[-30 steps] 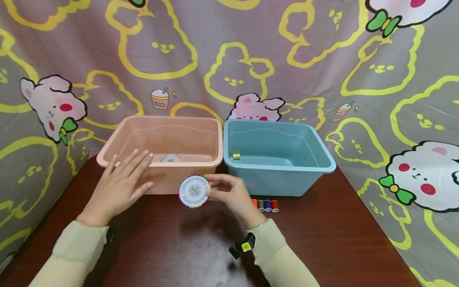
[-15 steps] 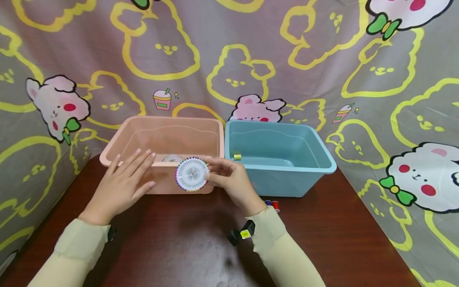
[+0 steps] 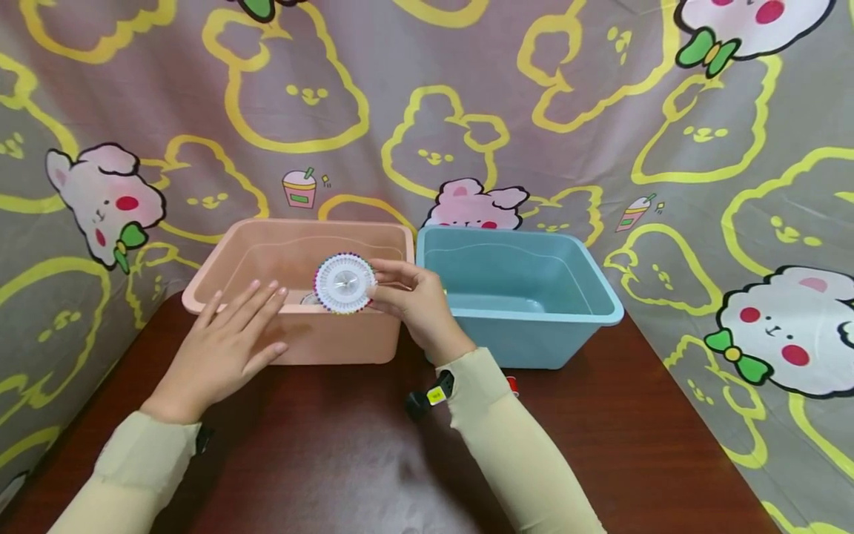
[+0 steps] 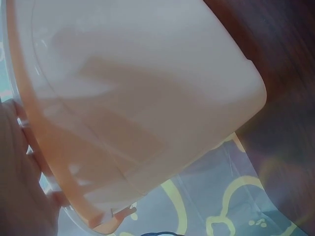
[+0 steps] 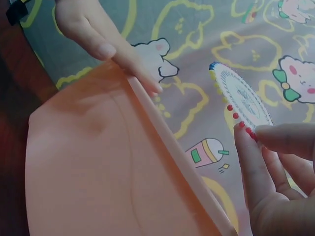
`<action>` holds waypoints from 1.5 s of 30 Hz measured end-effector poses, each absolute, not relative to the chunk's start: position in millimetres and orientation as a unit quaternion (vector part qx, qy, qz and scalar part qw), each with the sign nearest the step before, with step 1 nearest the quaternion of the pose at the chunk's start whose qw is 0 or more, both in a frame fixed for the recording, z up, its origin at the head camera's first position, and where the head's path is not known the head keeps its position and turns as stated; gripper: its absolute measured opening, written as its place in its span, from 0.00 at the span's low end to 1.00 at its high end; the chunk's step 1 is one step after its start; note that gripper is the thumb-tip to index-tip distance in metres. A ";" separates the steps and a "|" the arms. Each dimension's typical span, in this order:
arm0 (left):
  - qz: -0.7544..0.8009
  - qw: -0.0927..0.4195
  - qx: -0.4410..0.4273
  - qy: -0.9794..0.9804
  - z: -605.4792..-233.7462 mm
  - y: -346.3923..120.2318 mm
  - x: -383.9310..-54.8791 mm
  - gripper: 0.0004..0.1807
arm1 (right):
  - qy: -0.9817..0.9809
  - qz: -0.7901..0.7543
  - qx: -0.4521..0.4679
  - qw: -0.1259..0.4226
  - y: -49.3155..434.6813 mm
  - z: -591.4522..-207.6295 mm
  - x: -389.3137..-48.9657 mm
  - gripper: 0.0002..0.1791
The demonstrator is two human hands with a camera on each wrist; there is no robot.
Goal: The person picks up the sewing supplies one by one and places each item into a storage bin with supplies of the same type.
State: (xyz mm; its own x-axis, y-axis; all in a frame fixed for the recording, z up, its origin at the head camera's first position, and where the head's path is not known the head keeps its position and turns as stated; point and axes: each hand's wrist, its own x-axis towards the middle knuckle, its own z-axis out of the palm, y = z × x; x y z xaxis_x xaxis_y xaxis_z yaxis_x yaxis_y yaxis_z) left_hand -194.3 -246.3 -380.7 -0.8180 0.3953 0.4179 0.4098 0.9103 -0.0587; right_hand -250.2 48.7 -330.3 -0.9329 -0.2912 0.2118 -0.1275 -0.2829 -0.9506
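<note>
My right hand (image 3: 420, 304) pinches the edge of a round wheel of pins (image 3: 345, 282) between thumb and fingers. Coloured pin heads ring the white disc; in the right wrist view the pin wheel (image 5: 242, 96) is seen nearly edge-on. It is held up at the front rim of the pink tub (image 3: 360, 334). Behind it, inside that tub, lies another pale disc (image 3: 310, 299), mostly hidden. My left hand (image 3: 223, 348) rests on the tub's front rim at the left, fingers straight. The left wrist view shows chiefly the tub's outer wall (image 4: 147, 98).
A blue tub (image 3: 514, 334) stands right beside the pink one. Part of a yellow spool (image 3: 438, 285) shows inside it, behind my right hand. A red thread spool (image 3: 512, 386) peeks out past my right sleeve on the dark wooden table (image 3: 320, 445). Patterned cloth hangs behind.
My right hand has lifted the pin wheel up and slightly left, from below the pink tub's rim to in front of its opening. My left hand stays on the rim.
</note>
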 end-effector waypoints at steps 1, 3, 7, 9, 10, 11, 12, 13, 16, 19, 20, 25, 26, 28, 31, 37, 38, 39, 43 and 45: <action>-0.018 0.213 -0.210 -0.954 -380.5 -246.3 -194.0 0.45 | 0.596 -0.783 -0.170 0.053 47.1 -329.1 -252.2 0.23; -0.020 0.212 -0.210 -0.954 -380.4 -246.5 -193.5 0.45 | 0.597 -0.785 -0.158 0.055 44.1 -326.5 -255.6 0.22; -0.019 0.216 -0.213 -0.953 -380.6 -247.4 -193.1 0.45 | 0.595 -0.790 -0.138 0.061 37.6 -320.2 -261.2 0.22; -0.018 0.219 -0.214 -0.952 -380.6 -247.9 -193.2 0.45 | 0.595 -0.791 -0.130 0.063 34.0 -316.6 -264.3 0.22; -0.018 0.220 -0.214 -0.952 -380.6 -248.1 -193.3 0.45 | 0.594 -0.792 -0.127 0.063 32.0 -314.6 -266.1 0.22; -0.019 0.221 -0.215 -0.951 -380.6 -248.4 -193.4 0.45 | 0.593 -0.792 -0.126 0.064 29.9 -312.6 -268.1 0.22; -0.018 0.222 -0.215 -0.951 -380.6 -248.7 -193.5 0.45 | 0.595 -0.792 -0.123 0.066 27.7 -310.7 -270.4 0.22; -0.019 0.224 -0.215 -0.950 -380.7 -249.0 -193.5 0.45 | 0.596 -0.791 -0.120 0.068 25.5 -308.6 -272.8 0.22; -0.021 0.227 -0.217 -0.949 -381.2 -250.1 -193.5 0.45 | 0.596 -0.792 -0.111 0.077 17.8 -302.7 -280.5 0.22; -0.020 0.231 -0.217 -0.948 -381.4 -251.0 -193.6 0.44 | 0.591 -0.796 -0.097 0.089 9.0 -297.9 -289.1 0.22; -0.020 0.232 -0.217 -0.948 -381.3 -251.1 -193.7 0.44 | 0.587 -0.799 -0.091 0.093 6.0 -296.5 -291.9 0.22; -0.024 0.236 -0.220 -0.946 -380.2 -250.5 -194.7 0.44 | 0.570 -0.813 -0.065 0.097 -6.6 -291.6 -306.0 0.21; -0.025 0.236 -0.220 -0.946 -380.1 -250.2 -194.8 0.44 | 0.570 -0.814 -0.059 0.097 -8.5 -291.0 -308.4 0.21; -0.026 0.235 -0.220 -0.946 -380.2 -249.8 -194.8 0.44 | 0.572 -0.813 -0.047 0.101 -11.9 -290.4 -313.2 0.22; -0.026 0.235 -0.219 -0.947 -381.4 -249.1 -194.9 0.44 | 0.572 -0.812 -0.028 0.111 -15.7 -290.7 -319.9 0.23; -0.030 0.243 -0.224 -0.943 -386.0 -247.4 -196.2 0.44 | 0.597 -0.795 0.003 0.109 -17.5 -294.0 -333.6 0.21; -0.031 0.244 -0.224 -0.943 -386.3 -247.4 -196.5 0.44 | 0.604 -0.790 0.006 0.106 -17.6 -294.1 -335.6 0.20; -0.032 0.246 -0.226 -0.942 -386.5 -247.4 -196.5 0.44 | 0.609 -0.787 0.010 0.103 -17.8 -294.0 -337.3 0.20; -0.036 0.252 -0.229 -0.939 -386.7 -247.3 -196.4 0.43 | 0.616 -0.781 0.034 0.094 -19.6 -296.3 -343.3 0.22; -0.036 0.253 -0.230 -0.939 -386.9 -247.7 -195.8 0.43 | 0.616 -0.781 0.045 0.093 -22.0 -299.1 -345.9 0.21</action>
